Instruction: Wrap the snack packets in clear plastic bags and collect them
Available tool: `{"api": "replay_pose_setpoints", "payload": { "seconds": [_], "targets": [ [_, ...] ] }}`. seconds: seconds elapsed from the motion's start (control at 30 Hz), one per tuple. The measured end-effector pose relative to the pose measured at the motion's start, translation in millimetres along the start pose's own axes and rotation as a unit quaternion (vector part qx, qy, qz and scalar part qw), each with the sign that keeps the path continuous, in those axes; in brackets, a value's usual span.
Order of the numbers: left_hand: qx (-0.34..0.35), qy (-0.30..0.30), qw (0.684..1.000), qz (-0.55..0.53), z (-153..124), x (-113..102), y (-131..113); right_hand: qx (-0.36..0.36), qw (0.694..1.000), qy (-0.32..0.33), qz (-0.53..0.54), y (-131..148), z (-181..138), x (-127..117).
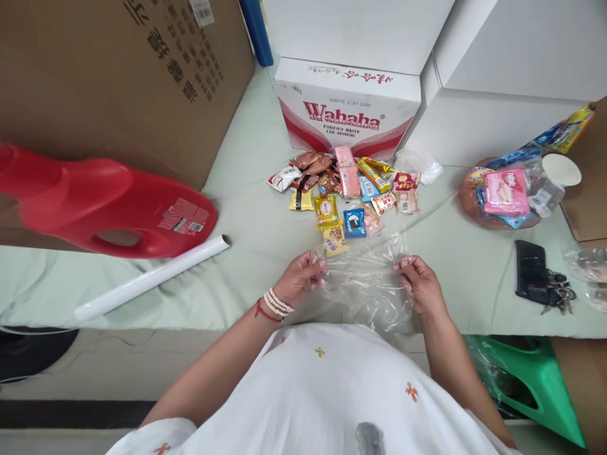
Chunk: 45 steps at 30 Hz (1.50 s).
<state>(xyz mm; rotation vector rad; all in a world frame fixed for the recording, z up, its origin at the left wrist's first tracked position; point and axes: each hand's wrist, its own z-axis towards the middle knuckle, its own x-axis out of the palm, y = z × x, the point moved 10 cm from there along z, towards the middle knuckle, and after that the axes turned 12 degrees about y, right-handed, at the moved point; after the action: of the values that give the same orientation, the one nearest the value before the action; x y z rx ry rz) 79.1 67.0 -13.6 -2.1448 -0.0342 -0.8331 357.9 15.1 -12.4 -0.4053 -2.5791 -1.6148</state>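
A clear plastic bag point(365, 278) is stretched between my two hands near the table's front edge. My left hand point(303, 275) is closed, pinching the bag's left side. Its right side is gripped by my right hand point(420, 281), fingers also closed. The bag looks flat, with nothing visible inside. Just beyond it lies a loose pile of small wrapped snacks: a blue packet point(355, 223), a yellow packet point(326, 210), pink packets point(348, 181), brown packets point(313, 162) and several others. The nearest yellow cookie packet point(334, 240) lies close to the bag's far edge.
Behind the snacks stands a Wahaha water carton point(348, 114). To the left lie a red detergent bottle point(118, 208) and a white roll point(154, 278), beside a large cardboard box point(118, 82). On the right are a filled bowl point(467, 199), a black phone point(530, 268) and keys point(562, 292).
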Motion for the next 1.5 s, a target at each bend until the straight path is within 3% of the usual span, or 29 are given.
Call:
{"api": "replay_pose_setpoints", "payload": {
  "seconds": [0.13,0.2,0.27,0.33,0.4,0.47,0.53,0.57,0.63,0.73,0.8,0.87,0.97,1.1,1.17,1.23,1.3,1.5],
  "targets": [
    [-0.047,0.040,0.996,0.060,3,-9,2,0.024,0.998,0.032,-0.041,-3,11,-15],
    [-0.056,-0.012,0.990,0.128,5,-28,0,0.003,0.995,0.013,-0.096,2,17,-28],
    [-0.018,-0.115,0.965,0.237,-1,-50,-18,-0.018,0.987,-0.020,-0.161,8,21,-41],
    [0.072,-0.225,0.895,0.378,-19,-53,-51,-0.024,0.977,-0.036,-0.208,9,22,-50],
    [0.184,-0.273,0.791,0.515,-40,-25,-81,-0.021,0.972,-0.033,-0.230,8,22,-52],
    [0.272,-0.214,0.696,0.629,-47,22,-87,-0.019,0.970,-0.031,-0.242,7,20,-52],
    [0.302,-0.069,0.626,0.716,-36,66,-66,-0.015,0.967,-0.029,-0.253,5,18,-53],
    [0.293,0.001,0.598,0.746,-29,78,-48,-0.012,0.965,-0.027,-0.262,4,17,-56],
    [0.243,0.084,0.565,0.784,-14,81,-15,-0.009,0.956,-0.025,-0.292,4,14,-67],
    [0.165,0.105,0.571,0.797,-1,54,16,-0.005,0.918,-0.046,-0.393,16,10,-96],
    [0.142,0.113,0.584,0.791,-2,41,26,-0.020,0.865,-0.095,-0.492,41,8,-108],
    [0.136,0.122,0.592,0.785,-6,37,31,-0.061,0.805,-0.141,-0.573,74,10,-96],
    [0.135,0.129,0.597,0.780,-10,39,32,-0.109,0.764,-0.116,-0.625,107,33,-24],
    [0.137,0.136,0.596,0.779,-10,42,31,-0.039,0.721,-0.026,-0.691,95,81,93],
    [0.139,0.135,0.596,0.779,-9,41,31,-0.007,0.695,-0.006,-0.719,83,96,130],
    [0.141,0.133,0.598,0.778,-10,39,32,0.002,0.675,0.015,-0.738,72,102,151],
    [0.145,0.133,0.601,0.775,-11,38,32,0.003,0.663,0.032,-0.748,64,100,153],
    [0.157,0.154,0.609,0.762,-14,39,31,0.020,0.659,0.036,-0.751,59,84,121]
  ]
}}
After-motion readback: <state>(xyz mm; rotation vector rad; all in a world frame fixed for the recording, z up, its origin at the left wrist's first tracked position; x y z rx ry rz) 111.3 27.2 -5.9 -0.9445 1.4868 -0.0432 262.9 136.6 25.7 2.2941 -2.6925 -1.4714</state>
